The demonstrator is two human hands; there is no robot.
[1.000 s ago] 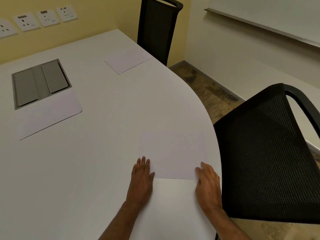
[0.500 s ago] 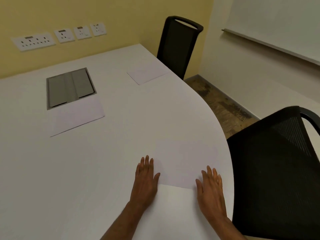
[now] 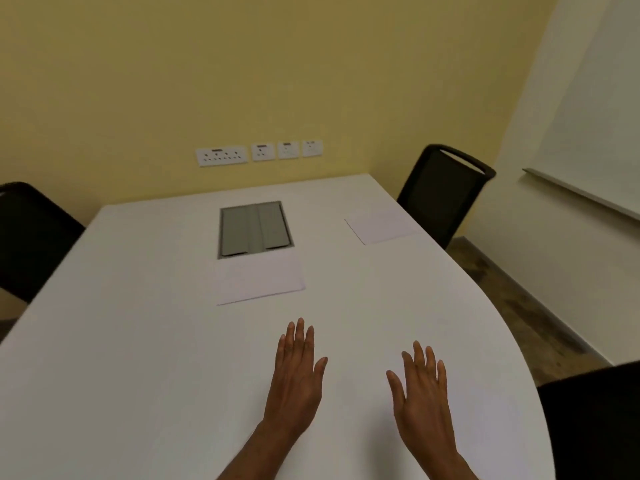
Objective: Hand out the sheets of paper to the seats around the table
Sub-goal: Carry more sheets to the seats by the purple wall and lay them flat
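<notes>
A stack of white sheets (image 3: 259, 278) lies at the middle of the white table (image 3: 138, 358), just in front of the grey hatch. One single sheet (image 3: 379, 226) rests at the far right edge, before the black chair (image 3: 445, 188) in the corner. My left hand (image 3: 297, 374) and my right hand (image 3: 420, 389) hover flat over the near part of the table, fingers spread, holding nothing. The sheet near my hands is hard to tell from the white tabletop.
A grey cable hatch (image 3: 255, 228) is set into the table's far middle. Another black chair (image 3: 31, 237) stands at the left side and a third (image 3: 595, 424) at the near right. Wall sockets (image 3: 259, 152) line the yellow wall. A whiteboard ledge (image 3: 581, 194) runs along the right wall.
The view has swung up and to the left, bringing the far wall and left chair into sight. Both hands have lifted off the near sheet and moved forward, fingers spread.
</notes>
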